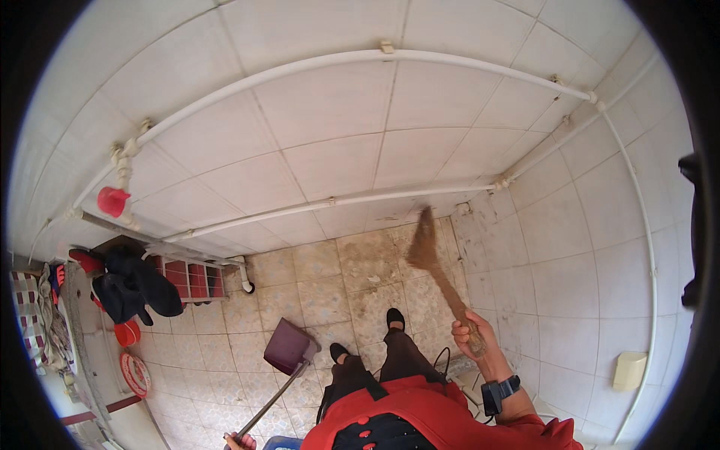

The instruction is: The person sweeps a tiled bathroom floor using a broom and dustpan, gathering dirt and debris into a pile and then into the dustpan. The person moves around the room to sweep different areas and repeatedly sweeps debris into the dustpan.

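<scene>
My right hand (477, 335) is closed round the handle of a brown hand broom (437, 274). The broom's head points away from me, near the tiled wall at the far corner. At the lower left, my left hand (240, 441) grips the end of a long-handled dustpan (291, 346). Its purple pan lies on the floor tiles to the left of my feet, and the dark handle slants back to my hand. Only part of my left hand shows at the picture's lower edge. Brownish dirt marks the floor (371, 300) between the broom and my shoes.
White pipes (420, 193) run along the tiled walls. A rack (196, 280) with dark boots (154, 285) stands at the left, with a red bucket (127, 333) and a red-and-white round item (136, 374) nearby. A drain pipe (246, 279) meets the floor. Part of something blue (283, 442) shows beside me.
</scene>
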